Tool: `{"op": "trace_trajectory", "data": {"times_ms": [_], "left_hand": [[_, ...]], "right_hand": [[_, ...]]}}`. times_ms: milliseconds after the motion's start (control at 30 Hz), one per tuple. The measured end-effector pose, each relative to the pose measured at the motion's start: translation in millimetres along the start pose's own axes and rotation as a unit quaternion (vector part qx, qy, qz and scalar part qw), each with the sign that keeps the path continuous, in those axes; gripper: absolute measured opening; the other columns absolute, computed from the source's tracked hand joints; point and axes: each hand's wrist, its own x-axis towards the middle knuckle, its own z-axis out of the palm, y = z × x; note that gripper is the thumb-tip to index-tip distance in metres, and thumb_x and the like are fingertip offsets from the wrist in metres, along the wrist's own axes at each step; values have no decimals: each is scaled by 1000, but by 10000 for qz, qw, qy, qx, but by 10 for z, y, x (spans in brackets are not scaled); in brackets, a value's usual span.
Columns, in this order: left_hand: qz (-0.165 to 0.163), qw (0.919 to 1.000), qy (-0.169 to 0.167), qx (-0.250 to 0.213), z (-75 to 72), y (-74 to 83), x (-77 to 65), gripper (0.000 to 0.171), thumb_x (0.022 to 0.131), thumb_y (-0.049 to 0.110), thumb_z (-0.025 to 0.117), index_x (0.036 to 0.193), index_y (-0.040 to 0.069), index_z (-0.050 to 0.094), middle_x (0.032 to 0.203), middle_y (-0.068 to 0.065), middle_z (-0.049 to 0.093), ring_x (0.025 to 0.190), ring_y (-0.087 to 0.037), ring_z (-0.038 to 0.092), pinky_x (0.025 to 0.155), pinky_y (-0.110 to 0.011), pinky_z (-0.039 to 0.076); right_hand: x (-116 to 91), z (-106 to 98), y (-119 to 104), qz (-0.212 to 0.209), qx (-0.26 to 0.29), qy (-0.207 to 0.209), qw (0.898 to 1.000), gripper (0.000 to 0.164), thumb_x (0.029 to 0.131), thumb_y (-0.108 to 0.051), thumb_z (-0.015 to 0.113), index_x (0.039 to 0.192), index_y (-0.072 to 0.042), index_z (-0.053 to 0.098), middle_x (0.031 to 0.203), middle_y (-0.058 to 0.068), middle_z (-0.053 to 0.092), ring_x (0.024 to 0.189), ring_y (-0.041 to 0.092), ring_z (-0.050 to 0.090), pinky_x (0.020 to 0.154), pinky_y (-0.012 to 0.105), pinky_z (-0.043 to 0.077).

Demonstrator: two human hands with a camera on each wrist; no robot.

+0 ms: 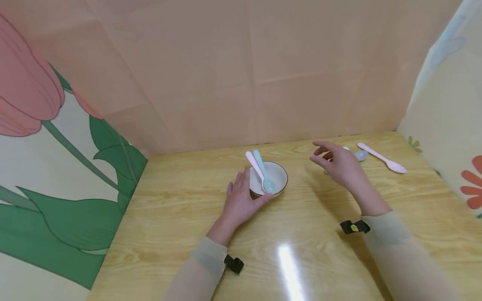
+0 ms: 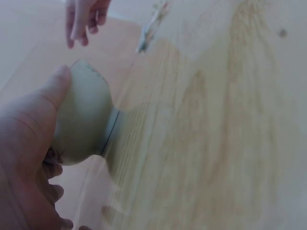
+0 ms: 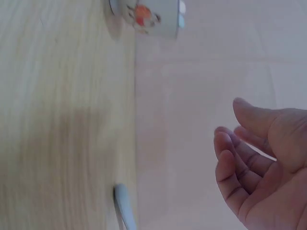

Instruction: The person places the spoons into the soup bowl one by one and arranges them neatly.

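A small white bowl [image 1: 279,175] with a dark rim stands on the table, and my left hand [image 1: 242,200] holds it with the thumb at the near rim and the fingers along its left side. Inside lean a pink spoon [image 1: 256,167] and a light blue spoon [image 1: 263,172], handles sticking out over the far rim. My right hand [image 1: 339,164] hovers to the right of the bowl, fingers loosely bent and nothing between them. Behind that hand lies a pale bluish spoon [image 1: 361,156], partly hidden. The right wrist view shows the bowl's painted outside [image 3: 148,17].
Farther right on the wooden table [image 1: 169,221], another pink spoon [image 1: 382,158] lies near the back. A plain pinkish cloth [image 1: 211,83] hangs behind the table. Flower-patterned panels [image 1: 67,225] stand at both sides.
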Motion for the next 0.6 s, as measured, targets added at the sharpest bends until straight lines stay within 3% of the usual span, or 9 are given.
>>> {"op": "trace_trajectory", "data": {"times_ms": [367,600], "left_hand": [[20,9999,-57,124,-20,-13,15,111,78,88,51,163,31,7,165,1,26,152,-30,19,116,-62,16],[-66,9999,-107,17,-7,5,-12,109,78,87,53,162,33,8,164,3,26,152,-28,17,117,-60,14]], "right_hand": [[24,-143,162,-135,-4,-275,9995,64,98,-48,63,150,-13,49,126,14,63,108,33,60,85,54,49],[35,-199,305,-305,-67,-465,9984,62,98,-41,65,151,-15,47,132,17,59,123,42,50,99,64,36]]}}
